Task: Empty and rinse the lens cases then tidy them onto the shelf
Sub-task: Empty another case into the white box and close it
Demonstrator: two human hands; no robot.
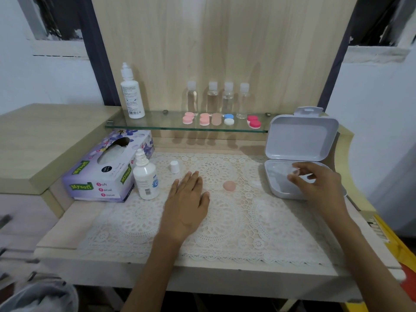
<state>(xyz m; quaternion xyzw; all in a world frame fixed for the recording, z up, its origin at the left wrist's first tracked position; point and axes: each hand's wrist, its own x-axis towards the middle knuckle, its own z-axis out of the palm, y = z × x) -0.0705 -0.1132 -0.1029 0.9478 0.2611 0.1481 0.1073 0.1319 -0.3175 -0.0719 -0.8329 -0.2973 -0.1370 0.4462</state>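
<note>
The left hand (186, 199) lies flat, fingers straight, on the white lace cloth (225, 233) covering the desk (56, 233), the right hand (319, 185) pinches a small clear piece (295, 171) over the open white plastic box (301, 136), and the coloured round-capped lens cases (216, 119) line the glass shelf (157, 122).

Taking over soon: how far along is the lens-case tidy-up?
Looks done: five lens cases sit on the glass shelf. In hand: the right hand, curled, reaches over the open white box; whether it holds anything is unclear. The left hand lies flat on the lace mat. Left: a peach cap lies loose there, and the solution bottle stands uncapped beside its white cap.
</note>
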